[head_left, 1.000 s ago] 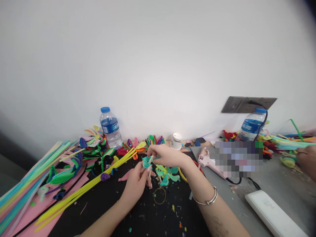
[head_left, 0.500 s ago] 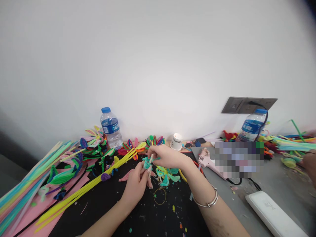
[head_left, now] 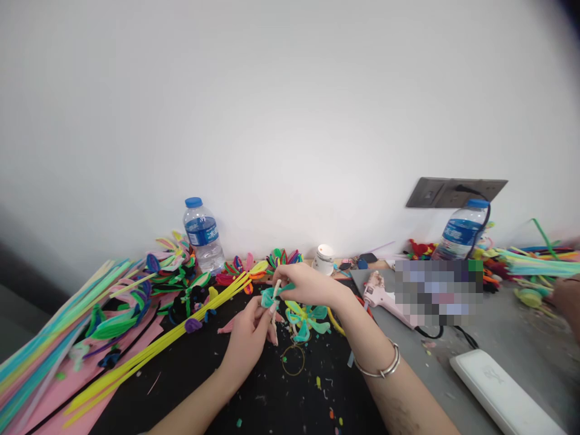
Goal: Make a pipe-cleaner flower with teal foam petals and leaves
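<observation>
My left hand (head_left: 248,336) is closed, its fingertips pinching a small teal pipe cleaner piece (head_left: 268,296) with a cream stem (head_left: 278,286) running through it. From the right, my right hand (head_left: 302,286) bends over the same piece, its thumb and fingers closed at the stem's upper side. Part of the piece is hidden by the fingers. Just right of the hands lies a teal and yellow pipe cleaner flower (head_left: 308,323) on the black mat (head_left: 190,386). Below it rests a thin gold ring (head_left: 293,360). A pink pipe cleaner piece (head_left: 226,322) pokes out behind my left hand.
Yellow pipe cleaners (head_left: 149,356) and a multicoloured bundle (head_left: 49,350) lie left. Water bottles (head_left: 203,235) stand near the wall, with a paper cup (head_left: 323,260) between them. A pink glue gun (head_left: 385,300) and a white power bank (head_left: 502,386) lie right. Another person's hand (head_left: 566,299) shows far right.
The teal piece has turned slightly between my fingers, and its cream stem now stands a little more upright. My right hand has shifted only slightly.
</observation>
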`<state>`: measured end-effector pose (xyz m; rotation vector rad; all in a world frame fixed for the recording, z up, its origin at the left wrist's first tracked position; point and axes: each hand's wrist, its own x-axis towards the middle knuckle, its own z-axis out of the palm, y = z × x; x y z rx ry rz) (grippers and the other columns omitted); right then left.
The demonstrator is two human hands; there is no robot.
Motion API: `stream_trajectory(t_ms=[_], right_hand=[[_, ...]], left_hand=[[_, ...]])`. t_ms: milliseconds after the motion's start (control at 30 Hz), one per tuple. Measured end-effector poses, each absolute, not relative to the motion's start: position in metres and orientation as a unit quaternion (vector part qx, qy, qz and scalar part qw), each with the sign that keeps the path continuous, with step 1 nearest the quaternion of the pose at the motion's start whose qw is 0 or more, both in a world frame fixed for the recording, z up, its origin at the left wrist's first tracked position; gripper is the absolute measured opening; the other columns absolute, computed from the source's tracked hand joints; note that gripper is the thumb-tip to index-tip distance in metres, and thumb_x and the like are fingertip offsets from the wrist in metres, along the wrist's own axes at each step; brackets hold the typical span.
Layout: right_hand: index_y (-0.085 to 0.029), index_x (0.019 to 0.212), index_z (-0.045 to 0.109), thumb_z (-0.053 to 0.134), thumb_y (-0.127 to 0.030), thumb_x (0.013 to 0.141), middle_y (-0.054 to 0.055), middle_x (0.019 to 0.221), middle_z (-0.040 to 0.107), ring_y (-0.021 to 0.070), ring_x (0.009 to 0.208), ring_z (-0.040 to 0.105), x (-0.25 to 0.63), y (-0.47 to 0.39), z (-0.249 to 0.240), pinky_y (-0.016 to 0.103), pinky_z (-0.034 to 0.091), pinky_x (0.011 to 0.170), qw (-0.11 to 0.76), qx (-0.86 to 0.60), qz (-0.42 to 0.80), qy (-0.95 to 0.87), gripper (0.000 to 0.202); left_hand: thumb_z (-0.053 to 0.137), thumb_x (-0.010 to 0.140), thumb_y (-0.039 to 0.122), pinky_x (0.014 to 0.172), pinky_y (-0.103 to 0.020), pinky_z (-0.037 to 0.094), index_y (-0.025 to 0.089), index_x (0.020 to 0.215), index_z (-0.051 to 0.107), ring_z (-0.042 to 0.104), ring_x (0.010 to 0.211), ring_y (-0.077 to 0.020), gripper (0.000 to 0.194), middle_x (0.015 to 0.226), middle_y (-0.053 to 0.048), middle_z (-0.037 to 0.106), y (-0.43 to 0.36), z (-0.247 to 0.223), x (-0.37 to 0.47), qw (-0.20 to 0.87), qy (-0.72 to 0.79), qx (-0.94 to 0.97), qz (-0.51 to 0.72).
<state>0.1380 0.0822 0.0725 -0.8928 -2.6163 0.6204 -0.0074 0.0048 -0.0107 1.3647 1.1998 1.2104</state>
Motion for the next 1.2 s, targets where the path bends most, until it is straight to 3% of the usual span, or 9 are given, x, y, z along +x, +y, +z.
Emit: stream_trajectory(t_ms=[133,300,500,700,1200], right_hand=[[-0.015,0.086,0.061,0.056,-0.013,0.075,0.002,0.076,0.062,0.0113,0.068,0.053,0.136,0.083,0.075,0.02,0.036,0.059,0.168,-0.313,0.231,-0.906,0.012],[-0.014,0.074,0.064,0.053,-0.007,0.075,0.001,0.069,0.06,0.011,0.064,0.052,0.134,0.083,0.078,0.021,0.035,0.06,0.19,-0.33,0.182,-0.906,0.013],[-0.014,0.077,0.063,0.052,-0.007,0.077,0.003,0.076,0.062,0.0123,0.07,0.054,0.139,0.085,0.082,0.021,0.036,0.065,0.229,-0.343,0.161,-0.896,0.014],[-0.015,0.076,0.064,0.052,-0.008,0.078,0.002,0.076,0.063,0.0117,0.069,0.053,0.144,0.088,0.085,0.021,0.035,0.065,0.25,-0.337,0.164,-0.892,0.014],[-0.014,0.069,0.059,0.055,-0.013,0.077,0.001,0.073,0.059,0.0105,0.066,0.05,0.15,0.095,0.081,0.021,0.034,0.061,0.286,-0.359,0.187,-0.868,0.009]], left_hand=[[0.046,0.084,0.037,0.045,-0.022,0.043,0.018,0.086,0.046,0.053,0.04,-0.0092,0.02,0.063,0.003,0.059,0.006,-0.009,-0.008,0.463,0.494,0.547,0.492],[0.046,0.083,0.04,0.044,-0.023,0.043,0.018,0.093,0.045,0.051,0.039,-0.0083,0.024,0.075,-0.001,0.063,0.007,-0.012,-0.008,0.481,0.48,0.544,0.492],[0.051,0.078,0.043,0.034,-0.019,0.031,0.016,0.097,0.047,0.038,0.033,-0.0052,0.033,0.068,0.0,0.063,0.007,-0.016,-0.008,0.482,0.511,0.544,0.459],[0.047,0.082,0.043,0.037,-0.018,0.028,0.015,0.073,0.051,0.037,0.035,-0.0042,0.029,0.062,0.0,0.06,0.006,-0.015,-0.007,0.479,0.499,0.573,0.44],[0.043,0.082,0.046,0.038,-0.02,0.027,0.017,0.064,0.047,0.037,0.031,-0.0059,0.034,0.055,0.002,0.058,0.004,-0.009,-0.006,0.472,0.509,0.59,0.413]])
